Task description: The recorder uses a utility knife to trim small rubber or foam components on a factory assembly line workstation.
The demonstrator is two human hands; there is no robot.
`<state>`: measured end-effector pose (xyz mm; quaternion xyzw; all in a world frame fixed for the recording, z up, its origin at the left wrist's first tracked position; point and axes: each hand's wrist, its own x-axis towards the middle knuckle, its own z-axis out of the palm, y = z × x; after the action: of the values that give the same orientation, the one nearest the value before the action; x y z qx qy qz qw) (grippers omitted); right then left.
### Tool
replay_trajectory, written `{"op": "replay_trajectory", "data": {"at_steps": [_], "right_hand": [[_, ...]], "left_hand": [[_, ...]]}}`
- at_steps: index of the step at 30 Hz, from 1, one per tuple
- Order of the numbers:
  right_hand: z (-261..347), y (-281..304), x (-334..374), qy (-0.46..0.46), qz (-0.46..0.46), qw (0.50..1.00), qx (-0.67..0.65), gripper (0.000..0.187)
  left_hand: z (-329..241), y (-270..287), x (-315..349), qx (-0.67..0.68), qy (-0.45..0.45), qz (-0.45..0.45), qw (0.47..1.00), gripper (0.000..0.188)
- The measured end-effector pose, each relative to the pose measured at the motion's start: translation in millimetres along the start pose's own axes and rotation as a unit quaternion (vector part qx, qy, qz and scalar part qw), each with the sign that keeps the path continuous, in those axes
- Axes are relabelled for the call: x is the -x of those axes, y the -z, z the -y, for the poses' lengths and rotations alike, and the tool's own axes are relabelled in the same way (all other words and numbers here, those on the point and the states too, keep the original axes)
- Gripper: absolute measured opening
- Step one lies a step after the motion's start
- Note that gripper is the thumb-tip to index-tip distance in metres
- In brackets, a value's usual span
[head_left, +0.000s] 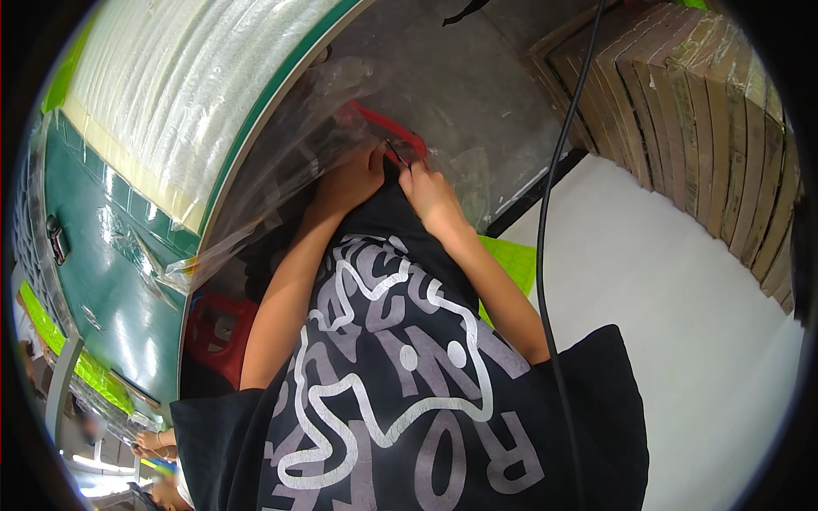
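Observation:
My left hand [356, 180] and my right hand [433, 201] are close together, low in front of my body beside the green table. The right hand's fingers are closed around a thin dark object [394, 152], whose kind is too small to tell. My left fingers are bent in a pinch just left of it, and what they hold is hidden. Just beyond the fingers is the edge of a red plastic thing [385, 119]. Thin clear plastic sheeting [328, 119] hangs around and above the left hand.
On the left, the green table [111, 213] carries a stack of white foam sheets [187, 77]. A red stool [220, 336] stands by my left arm. Brown boards [690, 111] are stacked at right above a white surface [630, 281]. A black cable [545, 221] hangs down the right side.

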<state>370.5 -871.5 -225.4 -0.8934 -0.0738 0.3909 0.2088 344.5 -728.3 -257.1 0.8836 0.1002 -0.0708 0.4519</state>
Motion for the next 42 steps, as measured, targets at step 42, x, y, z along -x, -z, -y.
{"op": "replay_trajectory", "data": {"at_steps": [42], "right_hand": [[4.0, -8.8, -12.8, 0.015, -0.036, 0.999, -0.003, 0.034]], "left_hand": [[2.3, 1.9, 1.2, -0.047, -0.008, 0.015, 0.999, 0.016]]}}
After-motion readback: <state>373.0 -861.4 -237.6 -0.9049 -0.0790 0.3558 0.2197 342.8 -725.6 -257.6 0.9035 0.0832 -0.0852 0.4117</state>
